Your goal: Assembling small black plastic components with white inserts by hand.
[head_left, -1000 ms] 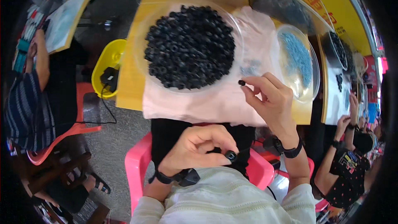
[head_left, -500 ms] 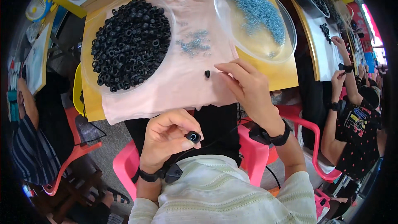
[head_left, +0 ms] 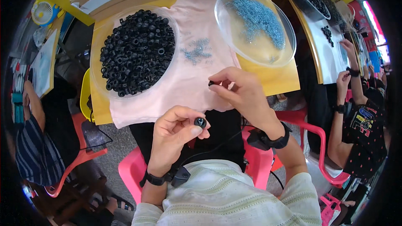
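Head view: left hand (head_left: 171, 134) pinches a black cylindrical part (head_left: 200, 122), open end facing up, near the front edge of the pink cloth (head_left: 197, 12). Right hand (head_left: 245, 90) pinches a small black piece (head_left: 211, 83) over the cloth. Judgement: light fingertip pinch, thumb clear of the opening. Versus 0.5 s ago: small piece lay loose, ungripped; now held.

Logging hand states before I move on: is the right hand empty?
No, the right hand pinches a small black part between thumb and finger.
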A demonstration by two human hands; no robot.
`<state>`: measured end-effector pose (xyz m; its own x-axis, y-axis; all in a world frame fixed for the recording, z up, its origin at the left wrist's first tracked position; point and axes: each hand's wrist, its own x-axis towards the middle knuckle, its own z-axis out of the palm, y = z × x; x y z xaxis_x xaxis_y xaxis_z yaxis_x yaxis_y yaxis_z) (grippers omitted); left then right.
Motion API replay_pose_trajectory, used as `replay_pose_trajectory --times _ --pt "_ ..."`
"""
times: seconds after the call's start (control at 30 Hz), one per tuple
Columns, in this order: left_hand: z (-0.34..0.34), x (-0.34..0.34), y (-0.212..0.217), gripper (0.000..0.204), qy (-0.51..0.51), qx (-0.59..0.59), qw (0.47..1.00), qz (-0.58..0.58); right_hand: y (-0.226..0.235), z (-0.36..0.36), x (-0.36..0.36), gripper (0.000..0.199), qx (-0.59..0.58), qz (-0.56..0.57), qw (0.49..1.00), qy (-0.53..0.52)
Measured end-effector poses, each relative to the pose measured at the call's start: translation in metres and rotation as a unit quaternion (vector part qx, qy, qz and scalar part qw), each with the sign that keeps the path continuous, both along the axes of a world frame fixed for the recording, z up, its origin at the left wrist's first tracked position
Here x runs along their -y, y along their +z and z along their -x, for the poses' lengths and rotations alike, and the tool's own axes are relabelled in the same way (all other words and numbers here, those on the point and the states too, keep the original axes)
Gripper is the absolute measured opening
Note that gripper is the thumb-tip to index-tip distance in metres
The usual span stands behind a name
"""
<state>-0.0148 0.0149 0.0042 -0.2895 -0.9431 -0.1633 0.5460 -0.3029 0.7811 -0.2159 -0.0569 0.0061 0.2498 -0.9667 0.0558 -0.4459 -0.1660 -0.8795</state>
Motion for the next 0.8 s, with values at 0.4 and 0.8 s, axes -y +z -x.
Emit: replay_pose_trajectory --times 0.4,0.8 --pt "0.004 0.011 0.002 0.021 0.025 -0.027 0.999 -0.007 0.048 0.002 -0.023 0.017 0.169 -0.023 0.982 0.084" --pt "0.002 0.009 0.003 0.022 0.027 -0.001 1.0 -0.006 0.048 0.0 -0.018 0.017 0.132 -0.01 0.986 0.103"
